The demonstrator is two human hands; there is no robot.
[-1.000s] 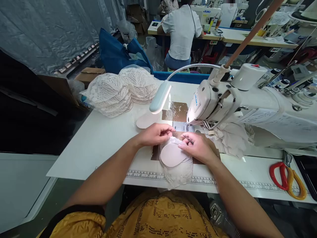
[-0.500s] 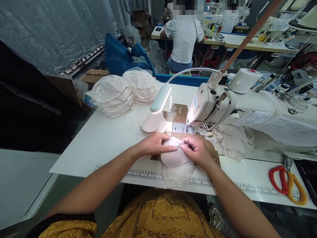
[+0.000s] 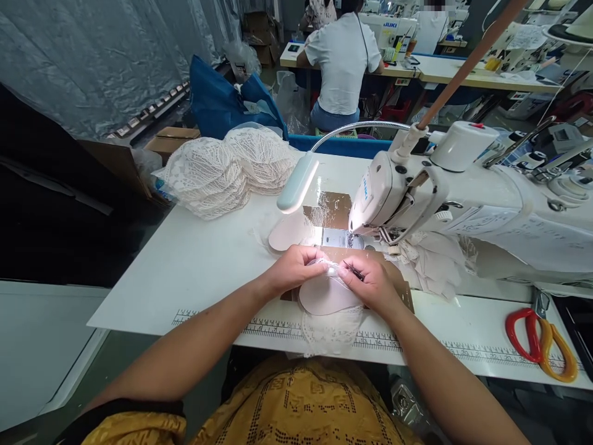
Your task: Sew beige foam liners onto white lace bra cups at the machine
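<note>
A pale bra cup [image 3: 327, 295] with lace trim lies under my hands at the table's front edge, its lace [image 3: 331, 330] spread down over the printed ruler. My left hand [image 3: 299, 269] is closed, pinching the cup's upper lace edge between thumb and fingers. From the other side my right hand [image 3: 368, 278] grips the same edge with thumb and forefinger. A small dark metal tool [image 3: 354, 271] is tucked in that hand; its kind is mostly hidden by the fingers. Just beyond my hands stands the white sewing machine [image 3: 380, 191].
Another pale cup [image 3: 288, 233] lies beside the machine's plate, under a lamp [image 3: 299, 182]. A stack of lace cups [image 3: 208, 176] sits at the back left. Scissors [image 3: 540, 337] rest at the right; gathered fabric [image 3: 435, 259] lies under the machine arm. A co-worker [image 3: 340, 68] sits ahead.
My left hand has shifted slightly right along the lace edge, its thumb now drawn in closer to my right hand. The right hand stays nearly in place. The view has tilted a little.
</note>
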